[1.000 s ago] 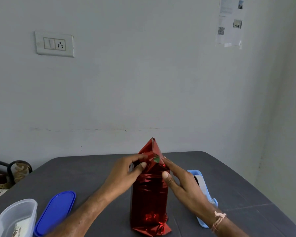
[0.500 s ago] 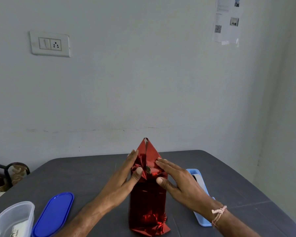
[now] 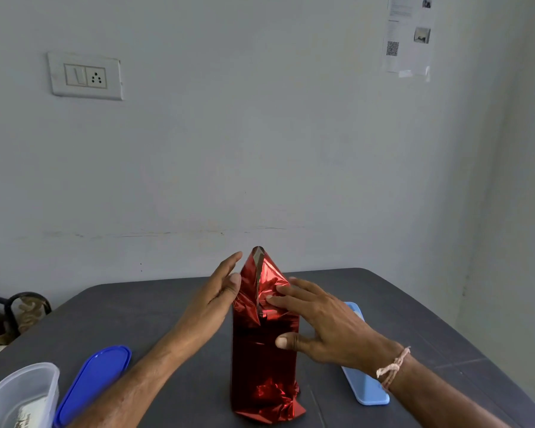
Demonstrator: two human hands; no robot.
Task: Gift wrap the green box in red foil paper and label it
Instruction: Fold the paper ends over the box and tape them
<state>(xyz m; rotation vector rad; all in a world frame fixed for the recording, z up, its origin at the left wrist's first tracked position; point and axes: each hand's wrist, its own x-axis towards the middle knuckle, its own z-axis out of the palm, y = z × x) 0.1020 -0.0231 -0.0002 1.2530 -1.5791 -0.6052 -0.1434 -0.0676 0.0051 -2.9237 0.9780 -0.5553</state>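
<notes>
A dark grey table (image 3: pixel 136 307) fills the lower part of the view, set against a pale wall. At its near left corner stands a clear tub (image 3: pixel 22 393), and just beside it a blue lid (image 3: pixel 93 378) lies flat. The box (image 3: pixel 263 359) stands upright in the middle of the table, covered all over in red foil (image 3: pixel 261 406); the foil is crumpled at the base and gathered into a peak at the top, with a seam running down the front of the peak. The right hand (image 3: pixel 325 329), a thread tied round its wrist, has its fingers stretched out. The fingertips press the folded foil just right of the seam, and the thumb lies against the front of the box lower down. The left hand (image 3: pixel 218 298) is flat too, with straight fingers laid along the left side of the peak. Neither hand is curled round anything. A pale-blue case (image 3: pixel 368 390) lies on the table right of the box, partly hidden by the right wrist. Past the table's left edge part of a dark chair (image 3: pixel 22 307) shows. On the wall a switch plate (image 3: pixel 85 76) sits high on the left and a printed sheet (image 3: pixel 408 35) high on the right.
</notes>
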